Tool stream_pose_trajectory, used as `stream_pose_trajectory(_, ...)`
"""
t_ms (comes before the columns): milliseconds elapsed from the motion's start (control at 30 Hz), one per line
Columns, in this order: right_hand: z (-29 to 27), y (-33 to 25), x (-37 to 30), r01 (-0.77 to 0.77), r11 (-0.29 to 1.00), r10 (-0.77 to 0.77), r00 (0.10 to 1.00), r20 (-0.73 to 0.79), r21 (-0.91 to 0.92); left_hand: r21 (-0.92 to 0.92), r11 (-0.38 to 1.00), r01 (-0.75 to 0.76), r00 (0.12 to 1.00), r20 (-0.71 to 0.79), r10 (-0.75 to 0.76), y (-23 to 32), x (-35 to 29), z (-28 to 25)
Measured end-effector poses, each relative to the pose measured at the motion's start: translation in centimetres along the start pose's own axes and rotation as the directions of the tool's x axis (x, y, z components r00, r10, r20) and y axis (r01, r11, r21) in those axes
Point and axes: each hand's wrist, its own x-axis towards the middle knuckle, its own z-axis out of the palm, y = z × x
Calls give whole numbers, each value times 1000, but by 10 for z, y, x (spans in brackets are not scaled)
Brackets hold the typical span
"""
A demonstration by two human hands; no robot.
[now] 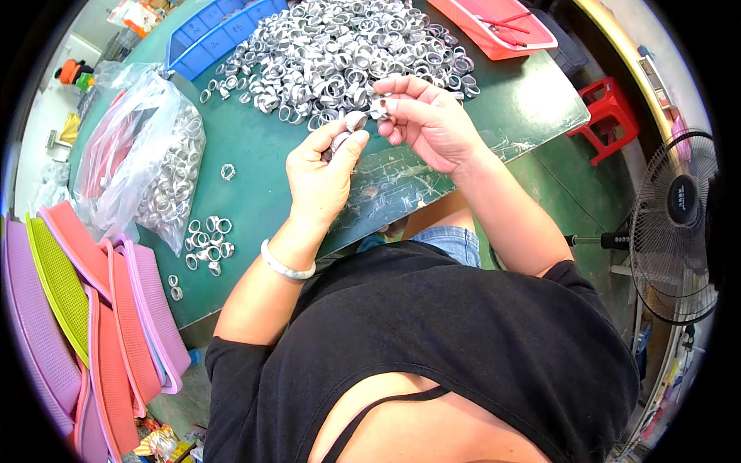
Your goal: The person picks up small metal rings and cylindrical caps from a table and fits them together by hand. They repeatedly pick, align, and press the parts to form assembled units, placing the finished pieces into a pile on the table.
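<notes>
Head view: the left hand has its grip closed on silvery rings; the right hand, grip narrow, pinches another ring just beside them, near a large ring pile. Light pressure above the green desk should serve best.

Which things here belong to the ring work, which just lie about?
Seemingly in the work:
left hand, gripping rings
right hand, pinching small metal piece
ring pile
bagged rings

Probably just lying about:
red stool
black fan
plastic baskets
</notes>
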Motion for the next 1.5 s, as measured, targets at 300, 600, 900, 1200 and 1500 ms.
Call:
stream_pose_trajectory(300,18,7,-11,-52,998,52,999,-9,31,9,994,-109,994,8,109,5,-10,-1)
stream_pose_trajectory(600,45,37,-29,241,777,-285,958,17,-581,-420,888,186,982,98,-159,0,-26,-6)
stream_pose_trajectory(900,45,55,-17,506,67,-513,757,405,-860,-749,444,491,800,187,-570,-15,-22,-9)
stream_pose_trajectory(1200,-8,17,36,389,-290,-411,774,481,-874,-673,540,505,856,314,-410,4,-23,-55)
stream_pose_trajectory(1500,-8,16,50,340,-423,-279,833,477,-840,98,958,271,961,32,-275,4,-21,-60)
